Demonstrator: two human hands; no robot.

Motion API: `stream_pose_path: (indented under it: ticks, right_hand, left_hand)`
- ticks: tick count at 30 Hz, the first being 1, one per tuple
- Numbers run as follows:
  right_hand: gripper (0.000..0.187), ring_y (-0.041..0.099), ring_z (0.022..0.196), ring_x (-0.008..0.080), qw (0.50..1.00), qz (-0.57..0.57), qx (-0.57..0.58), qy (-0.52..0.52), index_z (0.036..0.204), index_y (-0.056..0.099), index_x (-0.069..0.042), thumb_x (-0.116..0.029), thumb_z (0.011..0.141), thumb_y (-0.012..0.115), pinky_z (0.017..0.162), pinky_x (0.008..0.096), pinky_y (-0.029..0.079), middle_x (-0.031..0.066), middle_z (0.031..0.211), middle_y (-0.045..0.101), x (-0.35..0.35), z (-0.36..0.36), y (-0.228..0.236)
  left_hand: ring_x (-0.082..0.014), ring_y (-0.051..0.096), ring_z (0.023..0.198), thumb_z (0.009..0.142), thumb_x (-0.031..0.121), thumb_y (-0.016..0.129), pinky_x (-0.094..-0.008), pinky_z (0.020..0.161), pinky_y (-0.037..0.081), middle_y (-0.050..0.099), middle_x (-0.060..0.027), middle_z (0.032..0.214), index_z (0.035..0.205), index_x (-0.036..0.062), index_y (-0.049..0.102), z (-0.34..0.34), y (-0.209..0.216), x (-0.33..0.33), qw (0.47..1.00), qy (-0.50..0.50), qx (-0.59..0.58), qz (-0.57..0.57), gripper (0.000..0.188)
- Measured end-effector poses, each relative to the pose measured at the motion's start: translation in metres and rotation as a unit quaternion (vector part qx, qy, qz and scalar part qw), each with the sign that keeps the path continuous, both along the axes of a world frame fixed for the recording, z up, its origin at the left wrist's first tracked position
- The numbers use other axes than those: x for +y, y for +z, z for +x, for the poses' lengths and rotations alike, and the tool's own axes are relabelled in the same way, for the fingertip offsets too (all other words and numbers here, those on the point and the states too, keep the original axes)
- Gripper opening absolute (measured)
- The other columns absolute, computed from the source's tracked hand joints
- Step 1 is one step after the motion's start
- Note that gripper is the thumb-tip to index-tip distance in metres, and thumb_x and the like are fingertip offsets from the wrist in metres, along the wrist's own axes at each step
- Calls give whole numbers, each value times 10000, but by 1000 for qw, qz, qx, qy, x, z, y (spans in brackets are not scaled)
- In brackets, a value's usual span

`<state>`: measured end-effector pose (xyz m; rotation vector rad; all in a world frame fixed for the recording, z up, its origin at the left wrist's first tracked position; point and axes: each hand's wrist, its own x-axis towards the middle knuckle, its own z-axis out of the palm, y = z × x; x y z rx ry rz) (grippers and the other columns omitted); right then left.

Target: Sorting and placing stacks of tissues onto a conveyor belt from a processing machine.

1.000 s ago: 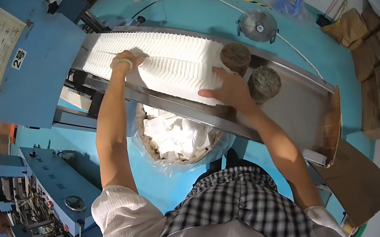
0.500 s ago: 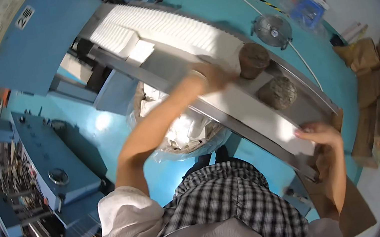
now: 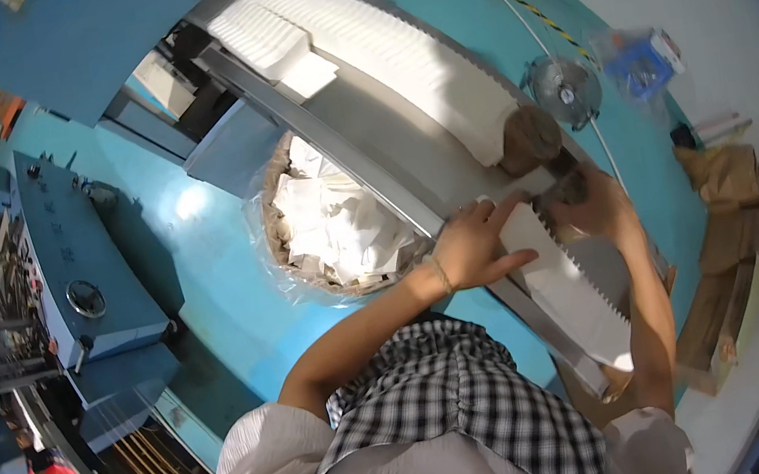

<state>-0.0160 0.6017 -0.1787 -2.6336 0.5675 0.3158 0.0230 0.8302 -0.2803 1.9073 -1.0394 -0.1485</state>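
A long metal tray runs from the upper left to the lower right. On its near end lies a row of white paper sheets with a stepped edge. My left hand rests at the upper end of this row, its fingers and thumb apart. My right hand curls round a rough grey-brown round block, which it mostly hides. Just beyond, a brown cylindrical block stands against the end of the long far row of white sheets.
Below the tray stands a plastic-lined round basket of white paper scraps. A blue machine adjoins the tray's far end; a blue cabinet is at left. Beyond the tray are a floor fan and cardboard boxes.
My right hand has left the near end of the white sheets and moved up to the grey-brown block. My left hand has come to the near row's upper end. The view has shifted.
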Motion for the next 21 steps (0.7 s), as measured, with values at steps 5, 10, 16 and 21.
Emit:
stream_pose_path:
  ticks: [5, 10, 16, 21]
  right_hand:
    - [703, 658, 1018, 354, 976, -32, -211, 47, 1248, 557, -4, -309, 683, 844, 883, 403, 516, 225, 1095, 638, 55, 35, 82]
    - [810, 599, 1126, 369, 904, 15, -255, 342, 1325, 465, -25, -330, 668, 828, 926, 454, 497, 211, 1271, 560, 127, 137, 50]
    - [912, 623, 1091, 335, 862, -154, 131, 465, 1336, 510, -55, -323, 536, 856, 920, 404, 509, 216, 1210, 617, 214, 277, -15]
    - [613, 657, 1010, 251, 640, -229, 515, 522, 1194, 697, -57, -244, 641, 884, 822, 353, 543, 171, 1240, 658, 241, 368, -115]
  left_hand:
    - [-354, 625, 915, 829, 585, 663, -442, 759, 538, 623, -172, 1058, 1376, 112, 549, -12, -27, 6, 990, 54, -99, -81, 733]
    - [-356, 636, 854, 845, 587, 639, -433, 723, 539, 631, -172, 1039, 1359, 109, 562, -12, -31, 8, 987, 63, -110, -101, 706]
    - [-359, 620, 818, 854, 580, 630, -432, 729, 525, 607, -166, 957, 1346, 108, 568, -7, -39, 5, 986, 54, -93, -127, 685]
    - [-342, 600, 847, 861, 576, 625, -425, 728, 517, 597, -160, 958, 1341, 58, 557, -4, -31, -1, 985, 28, -103, -133, 709]
